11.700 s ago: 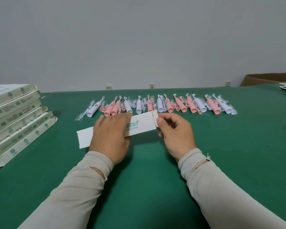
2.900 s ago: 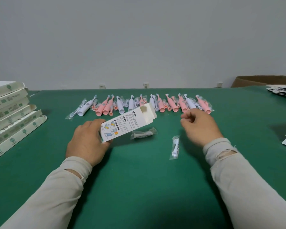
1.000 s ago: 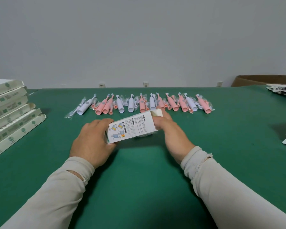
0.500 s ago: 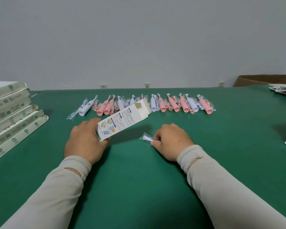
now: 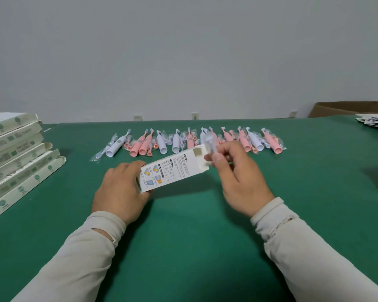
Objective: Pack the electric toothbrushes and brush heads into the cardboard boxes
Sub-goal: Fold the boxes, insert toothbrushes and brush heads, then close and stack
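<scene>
- Holding a small white box (image 5: 172, 171) in my left hand (image 5: 120, 190), fingers curled round its closed near end, with the open end tilted up and to the right.
- My right hand (image 5: 238, 171) pinches a wrapped brush head (image 5: 210, 143) between thumb and fingers, just at the mouth of the box; it is not inside yet, as far as I can see.
- I judge this box to be mid-fill: the brush head goes in next, then the flap (image 5: 198, 151) needs closing. Whether anything already sits inside I cannot tell.
- Much is left: a long row of pink and white toothbrushes (image 5: 183, 141) in clear bags lies along the far part of the green surface (image 5: 183, 247), with loose brush heads among them.
- A stack of boxes (image 5: 15, 162) waits at the left edge, some flaps ajar; whether they are packed I cannot tell.
- The box in hand looks like thin card, white, printed with small pictures and text on the side facing me, light and easy to crush.
- The brush head is small and pale in crinkly clear wrap, blurred here.
</scene>
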Motion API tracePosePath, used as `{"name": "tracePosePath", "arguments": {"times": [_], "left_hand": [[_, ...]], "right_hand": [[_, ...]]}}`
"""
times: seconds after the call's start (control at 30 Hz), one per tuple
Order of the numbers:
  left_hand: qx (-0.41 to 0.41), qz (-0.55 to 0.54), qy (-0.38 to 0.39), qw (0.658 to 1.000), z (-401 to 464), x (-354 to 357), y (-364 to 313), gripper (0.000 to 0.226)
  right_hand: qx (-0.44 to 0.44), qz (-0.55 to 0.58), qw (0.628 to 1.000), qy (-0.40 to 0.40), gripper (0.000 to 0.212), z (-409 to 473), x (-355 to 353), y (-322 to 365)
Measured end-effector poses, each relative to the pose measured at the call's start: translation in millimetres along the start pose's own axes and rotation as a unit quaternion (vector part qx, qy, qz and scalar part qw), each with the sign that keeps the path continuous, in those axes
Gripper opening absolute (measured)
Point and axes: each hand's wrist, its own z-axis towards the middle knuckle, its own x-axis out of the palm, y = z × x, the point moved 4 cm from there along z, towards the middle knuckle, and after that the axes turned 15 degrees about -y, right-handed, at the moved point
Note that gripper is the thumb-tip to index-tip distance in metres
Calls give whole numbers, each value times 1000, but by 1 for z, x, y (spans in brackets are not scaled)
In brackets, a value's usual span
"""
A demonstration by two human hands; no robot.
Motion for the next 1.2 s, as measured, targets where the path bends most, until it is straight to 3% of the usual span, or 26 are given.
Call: {"name": "tracePosePath", "arguments": {"times": [0.1,0.33,0.47,0.6,0.73,0.83,0.97,1.13,1.2], "left_hand": [[3,-9,-6,1000,-1,0,-1,48],[-1,-12,12,1000,-2,2,-1,44],[2,-16,13,1000,-2,2,-3,42],[16,3,5,1000,-2,0,-4,45],[40,26,4,999,-3,0,-7,51],[43,9,3,999,-5,0,-10,54],[38,2,4,999,-6,0,-12,55],[36,2,7,999,-7,1,-12,53],[37,1,6,999,-7,2,-12,54]], "right_hand": [[36,-49,998,36,6,-3,2,-14],[92,-69,993,-1,10,-1,1,-28],[109,-92,990,22,11,0,1,-24],[-65,-285,955,42,15,1,-3,-4],[-157,-349,924,-12,15,8,-7,13],[-146,-341,928,-12,19,6,-4,14],[-50,-265,962,-40,26,5,-3,5],[12,-147,987,-68,7,1,-2,-2],[38,-115,991,-64,18,-2,3,-6]]}}
